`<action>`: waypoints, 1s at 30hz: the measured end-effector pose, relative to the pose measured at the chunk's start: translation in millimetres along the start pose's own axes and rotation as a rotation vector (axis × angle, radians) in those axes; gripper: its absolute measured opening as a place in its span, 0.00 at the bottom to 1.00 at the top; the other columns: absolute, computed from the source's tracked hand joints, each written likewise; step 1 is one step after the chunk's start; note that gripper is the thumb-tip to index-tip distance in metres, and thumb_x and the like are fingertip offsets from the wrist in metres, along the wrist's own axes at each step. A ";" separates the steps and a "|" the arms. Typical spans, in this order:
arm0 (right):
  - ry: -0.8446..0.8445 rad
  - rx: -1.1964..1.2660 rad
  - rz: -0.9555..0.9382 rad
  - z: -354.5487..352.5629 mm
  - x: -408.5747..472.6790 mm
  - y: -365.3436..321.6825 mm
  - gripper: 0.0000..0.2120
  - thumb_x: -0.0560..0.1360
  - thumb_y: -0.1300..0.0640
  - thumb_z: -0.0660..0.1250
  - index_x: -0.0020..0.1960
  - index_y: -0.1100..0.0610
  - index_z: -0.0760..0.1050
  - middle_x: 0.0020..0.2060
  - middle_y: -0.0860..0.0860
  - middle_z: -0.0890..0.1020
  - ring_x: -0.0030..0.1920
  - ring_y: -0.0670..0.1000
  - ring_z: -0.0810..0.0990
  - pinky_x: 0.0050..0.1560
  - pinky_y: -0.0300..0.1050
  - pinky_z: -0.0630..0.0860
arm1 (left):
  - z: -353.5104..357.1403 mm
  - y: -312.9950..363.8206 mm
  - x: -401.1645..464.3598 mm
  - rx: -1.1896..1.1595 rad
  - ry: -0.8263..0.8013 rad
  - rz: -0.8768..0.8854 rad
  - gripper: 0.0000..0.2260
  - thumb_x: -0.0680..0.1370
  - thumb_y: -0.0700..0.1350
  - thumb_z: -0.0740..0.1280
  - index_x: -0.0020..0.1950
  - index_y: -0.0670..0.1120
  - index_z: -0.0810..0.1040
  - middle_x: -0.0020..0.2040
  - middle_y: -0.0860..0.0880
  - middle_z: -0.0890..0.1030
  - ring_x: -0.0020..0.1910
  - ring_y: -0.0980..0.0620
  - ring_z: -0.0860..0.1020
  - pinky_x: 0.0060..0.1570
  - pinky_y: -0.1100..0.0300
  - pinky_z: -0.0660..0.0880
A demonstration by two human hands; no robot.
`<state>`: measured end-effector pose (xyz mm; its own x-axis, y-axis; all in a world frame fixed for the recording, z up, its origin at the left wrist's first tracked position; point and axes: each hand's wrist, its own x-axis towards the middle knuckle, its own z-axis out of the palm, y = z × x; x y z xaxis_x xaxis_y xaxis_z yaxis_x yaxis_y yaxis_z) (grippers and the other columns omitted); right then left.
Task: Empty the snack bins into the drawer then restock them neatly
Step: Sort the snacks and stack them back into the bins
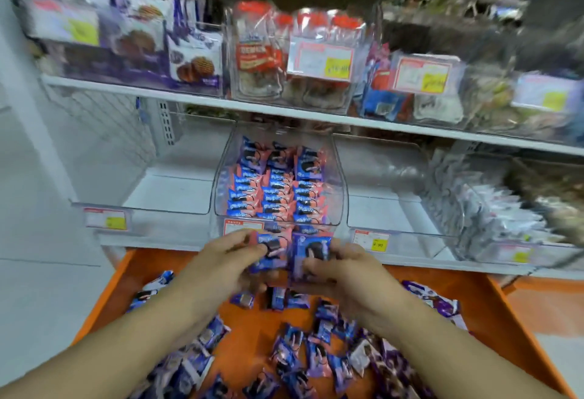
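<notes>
Snack packets in both hands

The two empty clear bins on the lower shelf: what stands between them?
Head view: a clear bin filled with neat rows of pink-and-blue snack packs.

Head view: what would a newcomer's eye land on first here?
The left hand and right hand at centre, each holding a blue-and-pink snack packet in front of the clear bin, which holds neat rows of the same packets. Below, the orange drawer holds a loose scatter of them.
</notes>
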<state>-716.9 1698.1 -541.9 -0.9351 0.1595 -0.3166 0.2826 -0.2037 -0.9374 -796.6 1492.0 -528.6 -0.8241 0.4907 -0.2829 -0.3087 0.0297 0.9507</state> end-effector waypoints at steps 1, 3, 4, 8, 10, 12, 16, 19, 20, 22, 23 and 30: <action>-0.006 0.013 -0.020 -1.7 -5.5 -10.3 0.11 0.79 0.71 0.68 0.61 0.66 0.79 0.49 0.62 0.87 0.49 0.63 0.86 0.53 0.58 0.84 | -1.8 5.3 1.1 -0.052 -0.002 0.007 0.09 0.83 0.38 0.65 0.59 0.42 0.83 0.55 0.41 0.87 0.46 0.38 0.85 0.43 0.48 0.77; -0.018 0.048 -0.071 -3.0 -11.8 -23.3 0.15 0.79 0.71 0.67 0.64 0.65 0.78 0.49 0.62 0.86 0.46 0.63 0.86 0.49 0.56 0.83 | -4.5 15.2 2.7 -0.090 -0.001 0.012 0.10 0.83 0.37 0.63 0.60 0.39 0.81 0.54 0.37 0.86 0.45 0.39 0.84 0.37 0.52 0.76; -0.009 0.051 -0.097 -2.3 -12.9 -27.8 0.16 0.79 0.71 0.67 0.65 0.64 0.78 0.49 0.62 0.86 0.45 0.62 0.86 0.47 0.53 0.83 | -6.1 19.0 4.5 -0.104 -0.002 0.009 0.10 0.83 0.37 0.63 0.61 0.39 0.81 0.53 0.36 0.86 0.45 0.39 0.85 0.35 0.53 0.76; 0.079 -0.039 -0.170 2.7 -4.6 -30.1 0.19 0.75 0.65 0.76 0.64 0.62 0.76 0.48 0.61 0.87 0.45 0.58 0.85 0.43 0.43 0.77 | -7.9 27.4 14.0 0.004 -0.040 0.020 0.09 0.82 0.38 0.67 0.60 0.45 0.83 0.52 0.43 0.88 0.44 0.45 0.86 0.37 0.54 0.77; 0.133 -0.096 -0.180 4.7 -0.1 -31.4 0.20 0.73 0.61 0.79 0.61 0.60 0.75 0.47 0.60 0.88 0.43 0.55 0.85 0.47 0.46 0.74 | -6.3 31.5 19.3 0.118 -0.038 0.046 0.09 0.81 0.41 0.70 0.59 0.50 0.82 0.50 0.48 0.88 0.46 0.49 0.87 0.42 0.51 0.79; 0.171 -0.191 -0.221 5.3 4.5 -35.3 0.16 0.74 0.61 0.78 0.57 0.57 0.76 0.47 0.58 0.88 0.45 0.54 0.86 0.49 0.50 0.76 | -9.5 35.0 28.5 0.241 0.023 0.096 0.10 0.80 0.44 0.72 0.59 0.54 0.79 0.50 0.52 0.88 0.46 0.52 0.87 0.45 0.51 0.82; 0.268 -0.464 -0.364 10.3 23.8 -49.8 0.13 0.74 0.58 0.79 0.53 0.47 0.80 0.50 0.51 0.84 0.48 0.55 0.85 0.51 0.57 0.84 | -31.1 48.8 51.8 0.418 0.151 0.249 0.12 0.77 0.50 0.75 0.58 0.57 0.78 0.51 0.56 0.87 0.46 0.54 0.86 0.42 0.54 0.80; 0.316 -0.618 -0.452 20.3 65.5 -63.6 0.13 0.75 0.58 0.79 0.53 0.43 0.81 0.45 0.46 0.82 0.38 0.52 0.81 0.39 0.45 0.81 | -55.8 60.2 67.4 0.419 0.234 0.328 0.09 0.77 0.48 0.75 0.56 0.56 0.81 0.50 0.55 0.86 0.43 0.51 0.86 0.40 0.47 0.82; 0.323 -0.665 -0.479 23.9 87.0 -66.7 0.13 0.74 0.57 0.79 0.52 0.43 0.80 0.44 0.45 0.82 0.35 0.48 0.78 0.37 0.41 0.78 | -64.1 62.3 71.1 0.409 0.263 0.335 0.09 0.77 0.48 0.75 0.55 0.56 0.82 0.50 0.55 0.86 0.42 0.50 0.87 0.39 0.44 0.83; 0.332 -0.769 -0.523 34.2 133.3 -70.7 0.13 0.74 0.57 0.79 0.52 0.44 0.80 0.43 0.43 0.80 0.35 0.43 0.76 0.38 0.37 0.75 | -80.0 61.4 77.5 0.410 0.321 0.327 0.09 0.76 0.51 0.76 0.54 0.57 0.83 0.49 0.57 0.85 0.42 0.49 0.86 0.38 0.41 0.84; 0.343 -0.826 -0.542 38.1 157.4 -71.5 0.13 0.74 0.57 0.79 0.53 0.45 0.80 0.43 0.42 0.81 0.36 0.42 0.76 0.40 0.37 0.74 | -86.0 60.4 79.6 0.406 0.336 0.315 0.09 0.75 0.53 0.76 0.54 0.58 0.83 0.49 0.58 0.86 0.43 0.50 0.86 0.39 0.41 0.84; 0.439 -1.229 -0.749 43.8 285.3 -60.0 0.15 0.70 0.53 0.80 0.54 0.53 0.84 0.47 0.51 0.84 0.54 0.59 0.78 0.52 0.47 0.74 | -99.4 53.6 94.9 0.360 0.364 0.255 0.12 0.74 0.58 0.75 0.54 0.59 0.78 0.44 0.61 0.86 0.35 0.60 0.81 0.41 0.56 0.74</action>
<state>-1010.0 1713.5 -569.6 -0.8667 0.1704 0.4689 -0.0120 0.9325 -0.3610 -938.5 1453.6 -517.1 -0.9814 0.1919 -0.0042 0.0499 0.2760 0.9599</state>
